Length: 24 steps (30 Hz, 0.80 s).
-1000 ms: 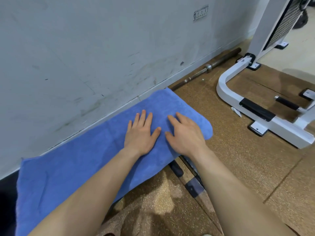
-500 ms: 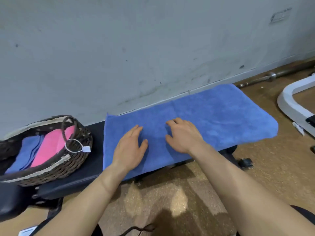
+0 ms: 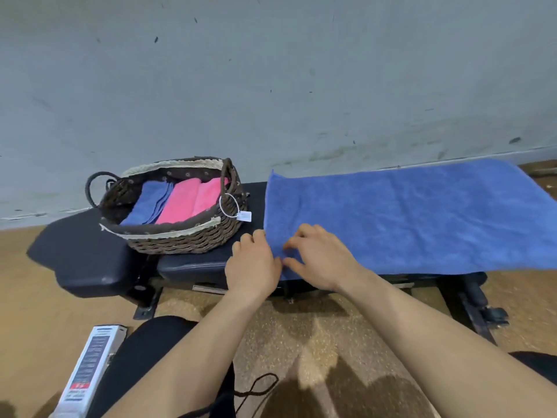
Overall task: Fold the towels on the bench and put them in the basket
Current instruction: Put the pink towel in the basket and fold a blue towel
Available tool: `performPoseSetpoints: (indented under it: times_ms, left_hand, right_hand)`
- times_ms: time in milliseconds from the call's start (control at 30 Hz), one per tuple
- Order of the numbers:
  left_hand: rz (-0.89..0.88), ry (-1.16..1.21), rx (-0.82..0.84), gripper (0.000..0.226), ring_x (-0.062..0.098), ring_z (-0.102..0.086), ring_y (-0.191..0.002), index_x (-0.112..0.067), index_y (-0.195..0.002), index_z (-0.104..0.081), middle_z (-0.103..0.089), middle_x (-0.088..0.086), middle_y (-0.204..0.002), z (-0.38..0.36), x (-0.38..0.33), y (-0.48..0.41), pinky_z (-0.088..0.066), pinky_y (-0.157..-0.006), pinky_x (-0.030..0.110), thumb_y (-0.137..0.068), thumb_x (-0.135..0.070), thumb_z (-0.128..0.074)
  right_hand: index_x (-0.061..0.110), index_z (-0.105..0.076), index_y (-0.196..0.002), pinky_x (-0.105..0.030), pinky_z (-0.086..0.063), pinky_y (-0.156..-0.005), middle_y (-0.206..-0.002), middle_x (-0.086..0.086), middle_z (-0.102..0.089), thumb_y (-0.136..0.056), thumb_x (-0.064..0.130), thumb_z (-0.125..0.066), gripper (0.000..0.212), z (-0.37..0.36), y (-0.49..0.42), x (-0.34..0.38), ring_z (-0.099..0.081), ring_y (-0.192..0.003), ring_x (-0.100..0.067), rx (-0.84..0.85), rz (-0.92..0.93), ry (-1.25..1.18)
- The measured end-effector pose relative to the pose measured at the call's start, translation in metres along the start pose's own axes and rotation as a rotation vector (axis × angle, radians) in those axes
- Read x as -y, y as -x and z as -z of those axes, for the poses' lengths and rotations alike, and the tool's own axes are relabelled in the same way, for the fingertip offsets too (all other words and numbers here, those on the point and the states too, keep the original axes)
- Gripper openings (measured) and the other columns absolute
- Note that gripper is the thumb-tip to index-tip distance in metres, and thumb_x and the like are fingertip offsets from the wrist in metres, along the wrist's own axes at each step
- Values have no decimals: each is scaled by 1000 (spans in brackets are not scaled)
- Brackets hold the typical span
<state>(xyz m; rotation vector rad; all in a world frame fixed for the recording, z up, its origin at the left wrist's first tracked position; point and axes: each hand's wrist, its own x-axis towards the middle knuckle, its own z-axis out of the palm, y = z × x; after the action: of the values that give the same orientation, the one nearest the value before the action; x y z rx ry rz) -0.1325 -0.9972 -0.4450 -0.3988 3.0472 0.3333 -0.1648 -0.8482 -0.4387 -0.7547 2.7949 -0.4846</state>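
A white box (image 3: 87, 369) with dark print lies on the brown floor (image 3: 36, 312) at the lower left. Above it, a black padded counter (image 3: 90, 254) runs left to right along a grey scuffed wall (image 3: 271, 86). A dark wicker basket (image 3: 180, 239) with a cream trim sits towards the counter's left end. It holds a folded blue towel (image 3: 150, 203) on the left and folded pink towels (image 3: 184, 203) on the right. A small white tag (image 3: 244, 216) hangs on a ring from the basket's right side.

Just right of the basket, a large blue towel (image 3: 407, 215) lies spread flat. Its long axis follows the counter's length, parallel to the wall, and its short left edge faces the basket. It covers the counter's right part, and its near long edge hangs over the front edge.

Both hands meet, almost touching, at the towel's near left corner. The left hand (image 3: 253, 263) is curled at the towel's left edge with its fingertips hidden, so whether it holds the cloth cannot be told. The right hand (image 3: 322, 257) rests on the towel, thumb and forefinger pinching a small fold of cloth.
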Motion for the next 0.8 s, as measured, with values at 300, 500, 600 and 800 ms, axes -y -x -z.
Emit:
performPoseSetpoints:
  times_ms: [300, 500, 600, 800]
  left_hand:
    - [165, 585, 130, 21, 18, -68, -82, -27, -70, -62, -71, -4, -77, 8, 11, -20, -56, -79, 33, -74, -15, -79]
    - [255, 1038, 240, 8, 19, -69, -59, -8, -92, -66, -71, 8, -73, 15, 6, -18, -57, -57, 28, -87, -3, -69]
    - [233, 1082, 276, 13, 19, -70, -65, -5, -96, -69, -73, 12, -77, 16, 5, -20, -56, -59, 28, -88, 2, -61]
    - [-63, 595, 1, 16, 6, -63, -77, -25, -96, -68, -68, -11, -88, 12, -2, -16, -52, -78, 26, -88, -14, -59]
  right_hand:
    - [31, -58, -129, -39, -43, -95, -113, 0, -51, -85, 42, -56, 45, -8, -2, 16, -47, -116, -25, 49, -46, -90]
    - [34, -56, -99, -37, -41, -84, -90, 10, -42, -62, 84, -58, 63, -14, 0, 16, -43, -95, -16, -2, -56, -115]
    - [32, -40, -70, -34, -35, -68, -81, 7, -43, -82, 60, -62, 38, -15, -5, 11, -45, -84, -18, -72, -68, -162]
    - [28, -50, -72, -33, -42, -60, -73, 7, -58, -87, 28, -54, 16, -4, -5, -10, -58, -81, -23, -48, -175, -220]
